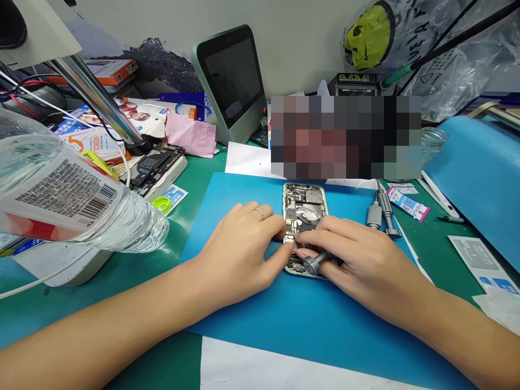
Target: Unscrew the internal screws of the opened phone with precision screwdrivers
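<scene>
An opened smartphone [307, 211] lies on the blue mat, its circuit board and inner parts bare. My left hand [239, 246], a ring on one finger, has its thumb and forefinger closed on the phone's left edge. My right hand [361, 260] reaches over the lower right of the phone. A grey screwdriver [314, 263] is tucked between its fingers, with the knob end pointing toward me. The thumb and fingertips of that hand meet over the phone's inner parts; whether they pinch a small piece there is too small to tell.
Two more screwdrivers [381, 211] lie at the mat's [252, 325] right edge. A large clear bottle [73, 189] looms at the left, before a metal lamp pole [97, 97]. Behind stands a smart display [231, 81]. Another opened device [154, 168] lies at left.
</scene>
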`<state>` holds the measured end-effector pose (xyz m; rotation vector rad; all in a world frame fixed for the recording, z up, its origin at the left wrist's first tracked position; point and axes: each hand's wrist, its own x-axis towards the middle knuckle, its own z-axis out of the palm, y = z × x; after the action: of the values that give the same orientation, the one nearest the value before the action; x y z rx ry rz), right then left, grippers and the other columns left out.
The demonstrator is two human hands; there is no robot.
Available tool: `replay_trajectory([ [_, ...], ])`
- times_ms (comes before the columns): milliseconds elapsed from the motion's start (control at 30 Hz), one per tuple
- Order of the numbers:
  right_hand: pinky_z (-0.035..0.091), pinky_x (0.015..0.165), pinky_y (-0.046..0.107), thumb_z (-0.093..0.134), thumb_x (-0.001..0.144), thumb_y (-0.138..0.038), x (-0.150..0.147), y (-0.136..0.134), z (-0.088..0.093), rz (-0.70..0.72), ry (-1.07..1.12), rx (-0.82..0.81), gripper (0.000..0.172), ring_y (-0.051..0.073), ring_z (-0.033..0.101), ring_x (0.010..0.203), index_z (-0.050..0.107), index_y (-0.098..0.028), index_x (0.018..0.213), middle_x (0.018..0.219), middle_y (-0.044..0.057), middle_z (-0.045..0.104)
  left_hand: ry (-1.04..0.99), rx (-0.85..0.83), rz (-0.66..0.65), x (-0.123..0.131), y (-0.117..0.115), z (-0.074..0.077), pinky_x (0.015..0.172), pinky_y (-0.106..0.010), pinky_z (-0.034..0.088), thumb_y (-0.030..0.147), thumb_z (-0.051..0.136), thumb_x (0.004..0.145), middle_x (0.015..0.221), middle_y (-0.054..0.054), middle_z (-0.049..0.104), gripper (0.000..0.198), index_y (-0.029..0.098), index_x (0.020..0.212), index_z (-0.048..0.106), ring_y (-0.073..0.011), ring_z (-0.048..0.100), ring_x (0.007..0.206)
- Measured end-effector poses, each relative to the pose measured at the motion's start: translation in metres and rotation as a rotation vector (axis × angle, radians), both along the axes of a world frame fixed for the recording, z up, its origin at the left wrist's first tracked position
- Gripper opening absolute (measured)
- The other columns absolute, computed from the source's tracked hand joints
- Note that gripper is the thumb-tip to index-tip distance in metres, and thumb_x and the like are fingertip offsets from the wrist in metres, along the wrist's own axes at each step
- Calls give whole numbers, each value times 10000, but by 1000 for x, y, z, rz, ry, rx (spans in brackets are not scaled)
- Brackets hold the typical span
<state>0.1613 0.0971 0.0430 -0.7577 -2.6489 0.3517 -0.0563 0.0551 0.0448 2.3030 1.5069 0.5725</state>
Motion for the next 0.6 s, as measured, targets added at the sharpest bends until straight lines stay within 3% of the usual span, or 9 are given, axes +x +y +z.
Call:
replay_trajectory([
  [367,462,628,269,561,968,-178,0,-1,3,-6,40,39,139,163,627,735,688,-198,1022,835,32,647,13,-10,-8,0,1,1,726,-386,346,241,508,982,824,-6,562,170,196,861,618,-205,517,817],
  [600,474,619,253,556,979,-170,3,-4,13,-6,246,40,131,135,620,689,675,-193,1030,797,20,652,7,-4,-3,1,-1,1,731,-389,345,331,566,953,827,-10,568,180,192,843,595,-209,524,820],
])
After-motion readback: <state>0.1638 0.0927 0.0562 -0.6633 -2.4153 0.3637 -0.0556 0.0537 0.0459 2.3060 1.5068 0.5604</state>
